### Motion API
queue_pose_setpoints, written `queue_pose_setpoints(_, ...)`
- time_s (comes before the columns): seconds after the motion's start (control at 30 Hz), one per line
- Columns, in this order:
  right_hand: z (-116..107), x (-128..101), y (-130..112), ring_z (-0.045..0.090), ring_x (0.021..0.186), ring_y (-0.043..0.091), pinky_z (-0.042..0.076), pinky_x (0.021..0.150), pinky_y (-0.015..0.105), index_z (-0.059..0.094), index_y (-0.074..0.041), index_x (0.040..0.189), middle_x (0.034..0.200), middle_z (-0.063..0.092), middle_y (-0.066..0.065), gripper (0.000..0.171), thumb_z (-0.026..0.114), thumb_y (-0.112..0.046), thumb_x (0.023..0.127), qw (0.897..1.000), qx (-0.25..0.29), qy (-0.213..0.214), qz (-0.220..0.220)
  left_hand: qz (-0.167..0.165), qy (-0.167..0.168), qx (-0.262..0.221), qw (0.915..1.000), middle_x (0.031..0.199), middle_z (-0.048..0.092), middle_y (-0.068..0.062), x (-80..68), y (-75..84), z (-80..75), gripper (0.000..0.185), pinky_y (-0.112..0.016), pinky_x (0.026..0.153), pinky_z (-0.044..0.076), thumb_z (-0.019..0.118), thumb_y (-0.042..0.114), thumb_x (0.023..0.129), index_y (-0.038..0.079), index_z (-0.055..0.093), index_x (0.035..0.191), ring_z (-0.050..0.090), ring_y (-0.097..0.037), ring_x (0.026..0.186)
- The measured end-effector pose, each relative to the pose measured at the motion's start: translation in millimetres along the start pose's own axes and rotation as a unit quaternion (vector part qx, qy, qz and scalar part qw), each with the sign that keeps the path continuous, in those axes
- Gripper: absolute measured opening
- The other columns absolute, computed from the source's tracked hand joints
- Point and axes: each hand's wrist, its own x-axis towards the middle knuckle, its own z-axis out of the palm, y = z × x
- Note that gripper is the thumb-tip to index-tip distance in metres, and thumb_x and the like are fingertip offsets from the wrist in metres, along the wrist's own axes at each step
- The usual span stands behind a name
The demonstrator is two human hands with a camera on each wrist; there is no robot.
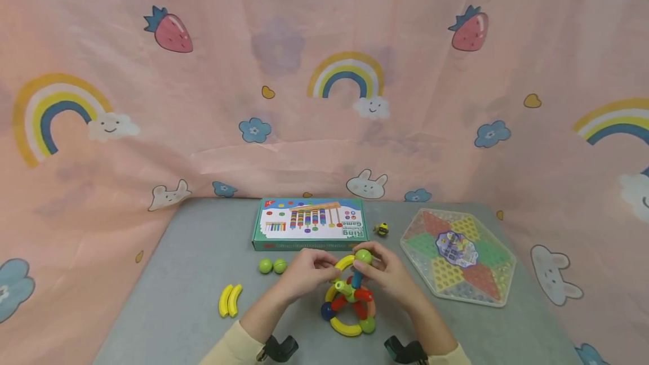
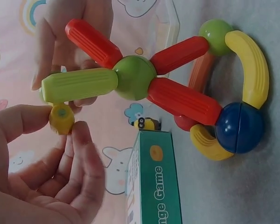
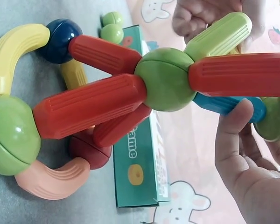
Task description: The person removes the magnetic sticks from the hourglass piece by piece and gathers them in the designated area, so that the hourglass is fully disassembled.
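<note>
Between the hands stands a toy structure of balls and ridged rods: red rods rise from a ring of curved rods to a central green ball. More rods branch from that ball: a light green rod, a red rod and a blue rod. My left hand pinches a yellow curved rod between thumb and fingers, seen nearly end-on in the left wrist view. On the other side, my right hand grips the upper green ball at the tip of the blue rod.
Behind the hands lies a Ring Game box, with a small bee toy beside it. A hexagonal game board is at the right. Two green balls and two yellow curved rods lie at the left on the grey table.
</note>
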Motion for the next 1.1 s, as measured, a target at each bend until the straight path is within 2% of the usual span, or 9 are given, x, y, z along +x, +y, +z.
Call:
queue_pose_setpoints(0.17, -2.4, 0.1, 2.7, 0.068, 0.099, 0.028, 0.06, 0.082, 0.038, 0.056, -0.008, 0.133, 0.128, 0.06, 0.024, 0.041, 0.065, -0.028, 0.099, 1.0, -0.004, -0.001, -0.009, -0.026, 0.037, 0.03, 0.9985, 0.082, 0.071, 0.0, 0.9, -4.2, -1.1, 0.017, -0.03, 0.066, 0.054, 0.073, 0.019, 0.086, 0.007, 0.075, 0.097, 0.067, -0.021, 0.076)
queue_pose_setpoints(0.23, -2.9, -0.4, 3.0, 0.069, 0.101, 0.028, 0.06, 0.083, 0.04, 0.056, -0.008, 0.133, 0.127, 0.062, 0.024, 0.041, 0.065, -0.028, 0.1, 1.0, -0.004, -0.003, -0.012, -0.036, 0.048, 0.031, 0.9977, 0.081, 0.072, 0.0, 0.9, -8.2, -1.9, 0.021, -0.031, 0.065, 0.053, 0.072, 0.018, 0.084, 0.007, 0.074, 0.102, 0.066, -0.019, 0.074)
queue_pose_setpoints(0.4, -3.2, -1.0, 2.9, 0.069, 0.104, 0.029, 0.059, 0.085, 0.047, 0.056, -0.008, 0.134, 0.123, 0.066, 0.019, 0.041, 0.064, -0.029, 0.1, 1.0, -0.01, -0.006, -0.012, -0.06, 0.028, -0.044, 0.9968, 0.09, 0.073, -0.005, -1.1, -20.0, -4.3, 0.036, -0.039, 0.073, 0.059, 0.07, 0.019, 0.087, 0.004, 0.07, 0.12, 0.067, -0.02, 0.076)
queue_pose_setpoints(0.47, -3.2, -1.2, 2.8, 0.069, 0.103, 0.028, 0.058, 0.086, 0.048, 0.056, -0.007, 0.134, 0.122, 0.067, 0.018, 0.042, 0.064, -0.029, 0.1, 1.0, -0.012, -0.005, -0.01, -0.076, 0.016, -0.081, 0.9937, 0.092, 0.072, -0.006, -2.1, -24.2, -4.4, 0.034, -0.04, 0.075, 0.06, 0.07, 0.019, 0.089, 0.002, 0.071, 0.119, 0.067, -0.018, 0.075)
queue_pose_setpoints(0.6, -3.4, -1.3, 2.7, 0.069, 0.103, 0.028, 0.058, 0.086, 0.048, 0.055, -0.006, 0.134, 0.121, 0.067, 0.018, 0.042, 0.064, -0.03, 0.1, 1.0, -0.014, -0.003, -0.01, -0.095, 0.018, -0.125, 0.9875, 0.088, 0.071, -0.007, -3.4, -31.0, -2.5, 0.032, -0.035, 0.072, 0.059, 0.069, 0.018, 0.089, -0.001, 0.069, 0.114, 0.065, -0.015, 0.071)
queue_pose_setpoints(0.73, -3.6, -1.3, 2.8, 0.068, 0.106, 0.034, 0.059, 0.085, 0.047, 0.054, -0.005, 0.135, 0.121, 0.068, 0.018, 0.043, 0.063, -0.03, 0.101, 1.0, -0.009, -0.007, -0.009, -0.089, 0.03, -0.154, 0.9836, 0.085, 0.073, -0.006, -6.3, -38.0, -1.7, 0.048, -0.036, 0.072, 0.058, 0.068, 0.013, 0.086, 0.005, 0.057, 0.132, 0.067, -0.018, 0.072)
queue_pose_setpoints(0.87, -3.7, -1.4, 2.7, 0.066, 0.11, 0.041, 0.059, 0.085, 0.045, 0.054, -0.004, 0.135, 0.121, 0.067, 0.019, 0.043, 0.062, -0.029, 0.101, 1.0, 0.001, -0.013, -0.01, -0.069, 0.029, -0.141, 0.9872, 0.075, 0.068, -0.004, -10.0, -47.2, -4.7, 0.062, -0.037, 0.07, 0.056, 0.065, 0.009, 0.087, 0.014, 0.05, 0.147, 0.065, -0.021, 0.069)
queue_pose_setpoints(0.97, -4.0, -1.4, 1.8, 0.067, 0.11, 0.039, 0.059, 0.084, 0.042, 0.053, -0.004, 0.135, 0.121, 0.067, 0.019, 0.043, 0.062, -0.029, 0.101, 1.0, 0.002, -0.016, -0.01, -0.055, 0.03, -0.113, 0.9916, 0.072, 0.064, -0.003, -12.7, -54.7, -7.5, 0.058, -0.035, 0.068, 0.056, 0.063, 0.009, 0.088, 0.016, 0.054, 0.146, 0.062, -0.021, 0.067)
queue_pose_setpoints(1.1, -4.4, -1.1, 0.4, 0.068, 0.108, 0.035, 0.059, 0.084, 0.043, 0.053, -0.004, 0.136, 0.121, 0.067, 0.019, 0.043, 0.062, -0.029, 0.101, 1.0, 0.001, -0.019, -0.011, -0.052, 0.04, -0.103, 0.9925, 0.078, 0.065, -0.003, -16.8, -64.4, -11.7, 0.057, -0.034, 0.069, 0.055, 0.061, 0.009, 0.089, 0.016, 0.055, 0.145, 0.061, -0.018, 0.07)
